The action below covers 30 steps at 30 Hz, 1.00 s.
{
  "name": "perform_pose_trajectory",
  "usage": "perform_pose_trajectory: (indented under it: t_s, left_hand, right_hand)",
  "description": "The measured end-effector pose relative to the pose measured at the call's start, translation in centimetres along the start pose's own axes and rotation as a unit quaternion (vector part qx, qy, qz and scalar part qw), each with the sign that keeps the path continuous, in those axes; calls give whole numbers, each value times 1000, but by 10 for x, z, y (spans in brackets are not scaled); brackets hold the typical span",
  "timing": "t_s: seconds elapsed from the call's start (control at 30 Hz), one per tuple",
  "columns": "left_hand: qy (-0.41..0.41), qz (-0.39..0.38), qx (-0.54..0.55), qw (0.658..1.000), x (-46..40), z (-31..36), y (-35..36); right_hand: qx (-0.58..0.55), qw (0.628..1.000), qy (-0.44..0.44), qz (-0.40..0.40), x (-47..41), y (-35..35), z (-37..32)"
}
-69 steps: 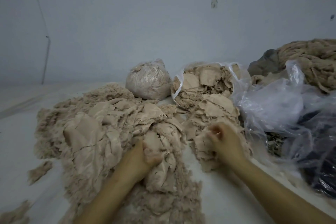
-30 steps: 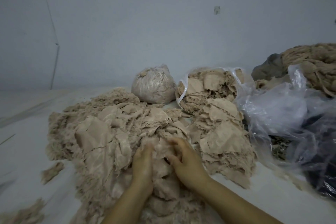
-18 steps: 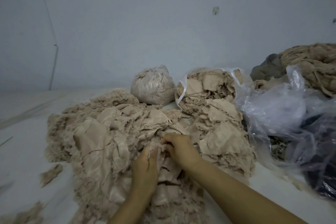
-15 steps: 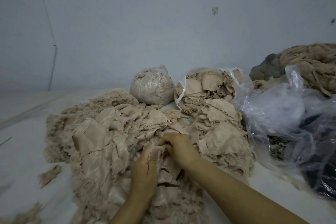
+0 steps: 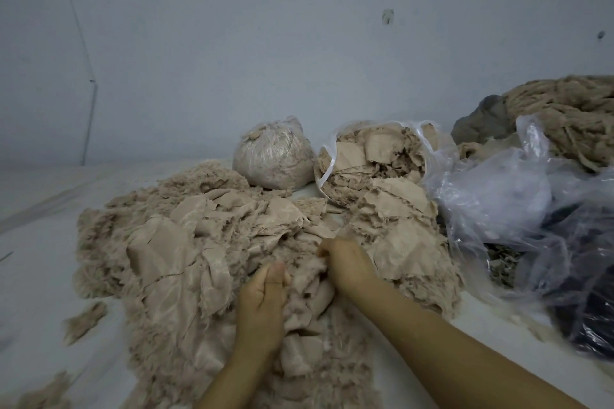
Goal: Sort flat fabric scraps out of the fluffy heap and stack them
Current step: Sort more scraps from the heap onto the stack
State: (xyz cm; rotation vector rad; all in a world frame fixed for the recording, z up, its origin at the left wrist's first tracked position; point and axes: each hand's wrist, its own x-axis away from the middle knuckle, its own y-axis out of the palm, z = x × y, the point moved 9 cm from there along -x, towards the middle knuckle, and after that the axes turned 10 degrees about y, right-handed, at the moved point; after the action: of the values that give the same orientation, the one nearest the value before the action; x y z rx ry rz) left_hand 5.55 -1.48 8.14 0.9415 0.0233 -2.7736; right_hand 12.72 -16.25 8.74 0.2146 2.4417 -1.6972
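Observation:
A wide beige heap [image 5: 172,252] of fluffy fibre mixed with flat fabric scraps covers the white surface in front of me. To its right lies a stack of flat scraps [image 5: 403,242]. Both my hands are in the middle of the heap. My left hand [image 5: 262,305] has its fingers curled round a bunch of scraps [image 5: 307,289]. My right hand [image 5: 345,264] grips the same bunch from the right, its fingertips buried in the fabric.
A tied clear bag of fibre [image 5: 272,156] and an open clear bag of scraps [image 5: 375,156] stand behind the heap. Crumpled clear plastic [image 5: 518,209] over dark material fills the right side, with a mound of beige yarn [image 5: 571,116] behind. Small tufts [image 5: 84,322] lie at the left.
My right hand left the scrap stack and came left into the heap beside my left hand. Both hands have since dug in and gathered a bunch of scraps.

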Motion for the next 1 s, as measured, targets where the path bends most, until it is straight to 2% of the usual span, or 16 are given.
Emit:
perform_pose_trajectory:
  t_s: [0.07,0.17,0.23,0.3,0.33,0.43,0.53,0.57,0.6,0.67,0.7,0.73,0.8,0.9,1.0]
  left_hand:
    - [-48,-4,18,999,-7,-4,0]
    - [-150,-22,111,982,-9,-21,8]
    - [-222,-42,178,958,-4,-29,17]
    - [-282,-48,231,930,4,-33,21]
    - [-301,-53,259,916,5,-32,23]
    - [-296,-61,320,898,-4,-15,24]
    - [-293,-26,321,900,-12,-12,16]
    - [-299,-23,326,897,-12,-14,16]
    - [-306,-23,332,892,-11,-15,18]
    - [-311,-12,339,888,-10,-20,18]
    - [-309,-6,341,888,-9,-23,18]
    - [-305,-1,339,890,-9,-24,18]
    - [-288,-2,322,902,-7,-25,17]
    - [-271,-40,231,934,1,-26,18]
    - [-233,-17,155,960,2,-26,9]
  right_hand:
    - [-7,1000,-22,0,6,-1,-1]
    - [-155,978,-115,81,30,-21,-28]
    - [-250,962,-111,-9,39,-7,-31]
    - [-184,968,-119,-125,50,26,-31]
    - [-126,973,-128,-147,55,38,-27]
    - [-51,983,-109,-136,54,49,-13]
    - [-151,981,-62,-105,50,28,-15]
    - [-227,969,-32,-94,50,17,-15]
    - [-323,939,-6,-114,52,11,-16]
    - [-474,855,16,-210,62,13,-26]
    - [-490,839,9,-236,68,13,-30]
    - [-479,849,-5,-225,71,10,-31]
    - [-477,868,7,-136,69,2,-20]
    - [-527,846,53,-69,65,0,-3]
    - [-580,810,86,-34,64,-1,7]
